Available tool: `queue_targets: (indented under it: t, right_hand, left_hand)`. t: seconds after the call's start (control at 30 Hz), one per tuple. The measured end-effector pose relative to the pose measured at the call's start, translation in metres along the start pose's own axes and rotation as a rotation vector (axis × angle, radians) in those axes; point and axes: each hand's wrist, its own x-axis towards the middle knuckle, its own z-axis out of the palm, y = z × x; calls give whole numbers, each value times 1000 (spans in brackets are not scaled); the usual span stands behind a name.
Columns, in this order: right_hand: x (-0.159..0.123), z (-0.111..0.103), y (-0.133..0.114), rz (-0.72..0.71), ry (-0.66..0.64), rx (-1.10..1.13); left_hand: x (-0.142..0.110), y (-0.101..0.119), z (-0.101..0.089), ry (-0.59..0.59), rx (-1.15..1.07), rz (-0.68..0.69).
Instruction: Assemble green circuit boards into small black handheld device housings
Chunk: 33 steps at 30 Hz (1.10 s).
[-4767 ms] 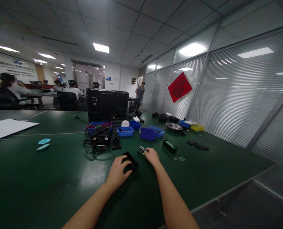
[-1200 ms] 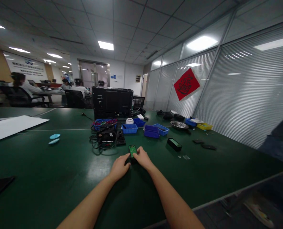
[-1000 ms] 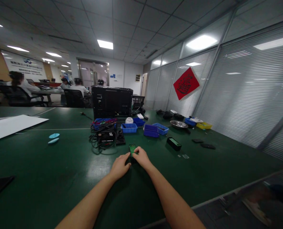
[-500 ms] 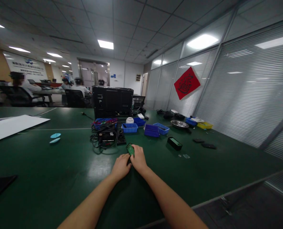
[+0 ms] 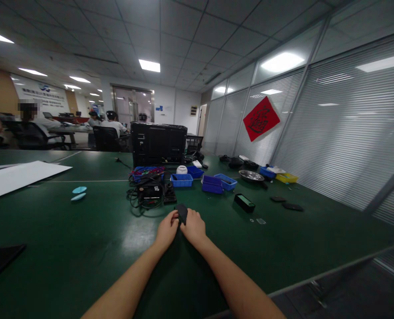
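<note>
Both my hands hold a small black plastic case (image 5: 182,213) at the middle of the table. My left hand (image 5: 168,228) has its thumb and fingers closed on the left edge. Wrapped round the right side is my right hand (image 5: 194,226), whose thumb lies at the near end. The case's underside and part of its edges are hidden by the fingers. Just beyond it lie a black box with cables (image 5: 149,190) and a black stand (image 5: 169,194).
Blue bins (image 5: 181,180), a white ball (image 5: 181,169) and a large black monitor-like unit (image 5: 159,144) stand farther back. To the right are a black box with a green top (image 5: 244,202), flat black pieces (image 5: 292,207) and a metal bowl (image 5: 251,176). Light-blue pieces (image 5: 79,196) lie left.
The green circuit board that showed between my hands is out of sight; a black face shows there now. My left fingers have shifted to the left edge.
</note>
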Motion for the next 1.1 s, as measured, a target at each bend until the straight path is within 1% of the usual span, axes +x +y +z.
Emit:
queue_targets:
  t: [0.07,0.17,0.27,0.33,0.4,0.5,0.6,0.67,0.73,0.8,0.87,0.9,0.97,1.03,1.1]
  right_hand:
    - [-6,-3,-8,-66,54,-44]
    - [-14,-5,-20,-168,119,-91]
    - [-19,-6,-27,-249,122,-81]
    - [-20,-6,-28,-286,109,-55]
    - [-21,-7,-29,-318,102,-16]
    - [-23,-8,-31,-403,88,64]
    - [-23,-6,-33,-501,89,204]
    - [-20,-4,-31,-459,138,303]
    - [-13,-2,-24,-335,202,368]
    - [-4,0,-12,-205,230,401]
    - [6,3,1,-78,201,425]
    - [10,6,7,-26,160,427]
    - [17,10,16,77,79,417]
    - [20,14,21,118,34,395]
    - [21,16,21,115,16,363]
  left_hand:
    - [1,2,-1,7,-13,-29]
    - [3,4,-2,36,33,-81]
    - [4,3,-5,73,149,-81]
    - [4,0,-8,110,270,-52]
    - [5,-4,-13,152,363,-51]
    - [8,-11,-22,194,364,-105]
    - [12,-14,-28,225,330,-119]
    - [12,-13,-29,250,313,-130]
    - [11,-8,-28,277,300,-142]
    - [6,-2,-24,292,310,-114]
    - [-1,5,-18,269,356,-43]
    - [-5,8,-14,231,390,-12]
    - [-11,12,-8,174,452,2]
    - [-15,13,-5,138,484,-17]
    - [-15,12,-6,116,487,-41]
